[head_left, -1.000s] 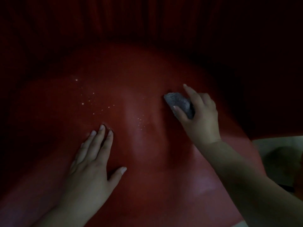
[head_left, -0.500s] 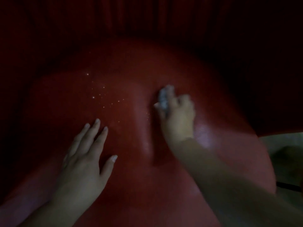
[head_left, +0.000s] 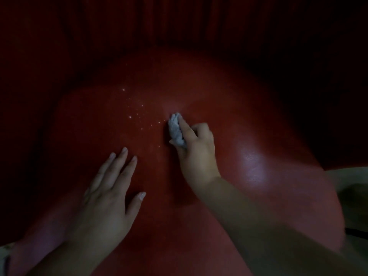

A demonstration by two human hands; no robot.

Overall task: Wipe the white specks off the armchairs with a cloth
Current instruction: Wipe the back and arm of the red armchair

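Note:
A red leather armchair seat (head_left: pixel 229 120) fills the dim view. Several white specks (head_left: pixel 139 114) are scattered over its upper left part, just left of the cloth. My right hand (head_left: pixel 196 150) grips a crumpled grey-white cloth (head_left: pixel 175 129) and presses it on the seat near the middle, index finger stretched along it. My left hand (head_left: pixel 108 194) lies flat on the seat at the lower left, fingers straight and spread, holding nothing.
The chair's dark red ribbed backrest (head_left: pixel 179 26) rises behind the seat. A pale floor patch (head_left: pixel 350 188) shows at the right edge beyond the seat. Everything around is very dark.
My right hand has swept the cloth leftward across the seat toward the specks. The specks near the seat's middle are gone. My left hand stays flat in place.

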